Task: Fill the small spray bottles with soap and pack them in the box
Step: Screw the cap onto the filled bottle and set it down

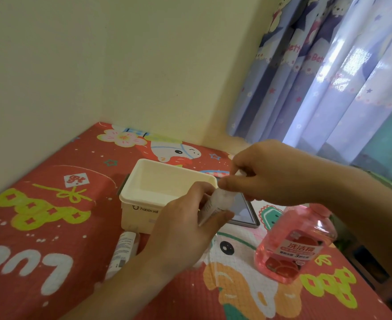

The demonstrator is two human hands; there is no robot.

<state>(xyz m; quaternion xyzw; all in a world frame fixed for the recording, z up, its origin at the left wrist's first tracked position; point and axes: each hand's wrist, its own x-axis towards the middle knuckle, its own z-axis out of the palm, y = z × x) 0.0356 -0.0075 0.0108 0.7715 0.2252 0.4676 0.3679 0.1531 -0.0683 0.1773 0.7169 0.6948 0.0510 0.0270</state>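
Note:
My left hand (181, 229) grips a small translucent spray bottle (215, 205), held tilted above the table. My right hand (266, 172) pinches the top end of that same bottle, and its fingers hide the cap. A cream plastic box (142, 211) stands open just behind my left hand; nothing shows inside it. A second small white spray bottle (122, 252) lies on the mat in front of the box. A pink soap bottle (291, 245) with a red label stands at the right.
A red cartoon-print mat (40, 227) covers the table, which sits in a wall corner. A tablet or phone (243, 211) lies flat behind the held bottle. Blue patterned curtains (328, 77) hang at the back right.

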